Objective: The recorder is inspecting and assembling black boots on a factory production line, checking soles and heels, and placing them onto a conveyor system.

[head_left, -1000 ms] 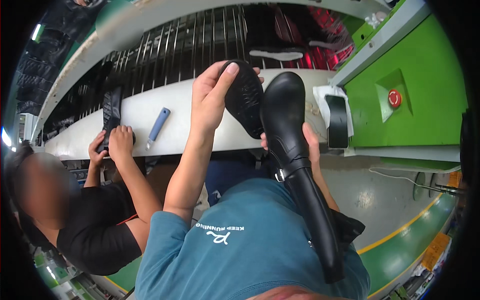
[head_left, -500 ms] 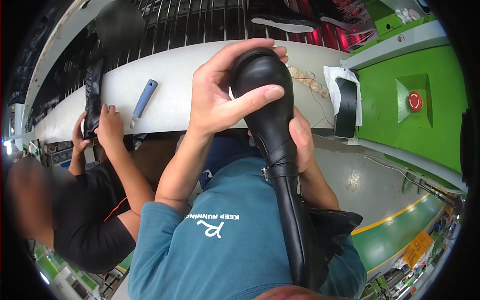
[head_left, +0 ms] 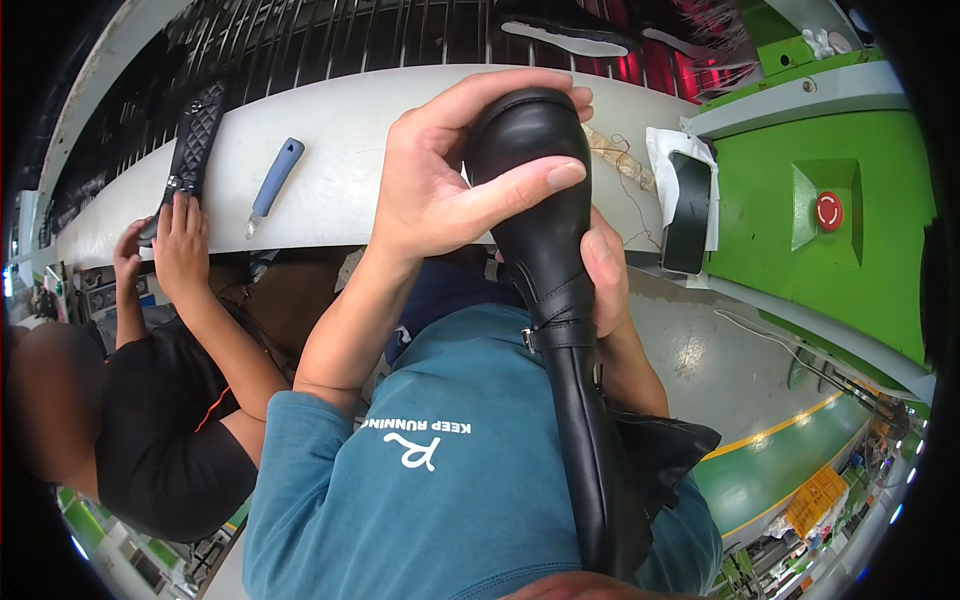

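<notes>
A tall black leather boot [head_left: 535,215] is held up before me, its rounded toe at the top and its shaft running down along my chest. A strap with a small metal buckle [head_left: 530,341] crosses the ankle. My left hand [head_left: 450,170] wraps round the toe, thumb across the upper and fingers over the toe's far edge. From the right side my right hand [head_left: 606,275] grips the boot near the instep; most of its fingers are hidden behind the boot. Below the hands, a loose black flap [head_left: 665,455] hangs beside the shaft.
On the white bench [head_left: 335,185] lies a blue-handled knife [head_left: 272,188]. A phone [head_left: 687,213] rests on white paper by a green machine with a red stop button [head_left: 829,211]. A co-worker's hands [head_left: 180,245] hold a quilted black boot [head_left: 193,150]. Metal rollers [head_left: 400,40] run behind the bench.
My hands keep the same grip on the boot, with only a slight shift. At left, the co-worker's hands have moved left and their quilted boot now slants, more of it showing.
</notes>
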Motion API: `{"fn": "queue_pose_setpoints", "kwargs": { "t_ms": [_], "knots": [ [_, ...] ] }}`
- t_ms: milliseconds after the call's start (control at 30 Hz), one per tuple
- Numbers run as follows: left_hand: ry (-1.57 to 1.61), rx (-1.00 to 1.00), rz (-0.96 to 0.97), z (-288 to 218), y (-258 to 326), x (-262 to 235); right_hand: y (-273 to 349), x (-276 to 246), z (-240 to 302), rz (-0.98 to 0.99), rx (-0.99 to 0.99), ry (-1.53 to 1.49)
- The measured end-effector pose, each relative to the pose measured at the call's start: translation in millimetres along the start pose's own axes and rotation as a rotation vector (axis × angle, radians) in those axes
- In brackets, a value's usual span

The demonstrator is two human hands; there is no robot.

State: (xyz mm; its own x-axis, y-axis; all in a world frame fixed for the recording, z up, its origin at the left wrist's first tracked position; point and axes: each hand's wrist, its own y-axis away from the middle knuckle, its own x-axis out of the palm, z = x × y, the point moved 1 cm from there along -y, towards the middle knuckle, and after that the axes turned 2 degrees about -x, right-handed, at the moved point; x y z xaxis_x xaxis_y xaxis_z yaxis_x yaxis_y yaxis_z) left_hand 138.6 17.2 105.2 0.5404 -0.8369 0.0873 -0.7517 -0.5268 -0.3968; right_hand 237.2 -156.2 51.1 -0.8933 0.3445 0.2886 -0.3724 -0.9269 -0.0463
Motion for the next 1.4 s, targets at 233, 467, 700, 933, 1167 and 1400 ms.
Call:
{"fn": "queue_pose_setpoints", "kwargs": {
  "t_ms": [233,467,700,933,1167,1400],
  "knots": [
    [-0.016,0.025,-0.004,1.9,1.6,2.8,0.8,-1.8,1.4,0.021,0.023,0.014],
    [0.063,-0.049,-0.038,-4.7,4.4,10.3,4.3,-4.5,2.5,0.018,0.016,-0.009],
    [0.016,-0.011,-0.013,-2.2,9.7,11.1,8.9,-7.0,-5.5,0.034,0.006,-0.033],
    [-0.068,-0.008,-0.042,-19.4,15.9,12.2,9.2,0.8,2.0,0.049,-0.007,-0.043],
    [-0.183,0.027,-0.126,-40.7,23.1,18.8,8.1,8.2,13.4,0.080,-0.018,-0.051],
    [-0.185,0.077,-0.123,-42.9,32.0,11.4,9.1,12.9,8.7,0.078,-0.063,-0.037]
  ]
}}
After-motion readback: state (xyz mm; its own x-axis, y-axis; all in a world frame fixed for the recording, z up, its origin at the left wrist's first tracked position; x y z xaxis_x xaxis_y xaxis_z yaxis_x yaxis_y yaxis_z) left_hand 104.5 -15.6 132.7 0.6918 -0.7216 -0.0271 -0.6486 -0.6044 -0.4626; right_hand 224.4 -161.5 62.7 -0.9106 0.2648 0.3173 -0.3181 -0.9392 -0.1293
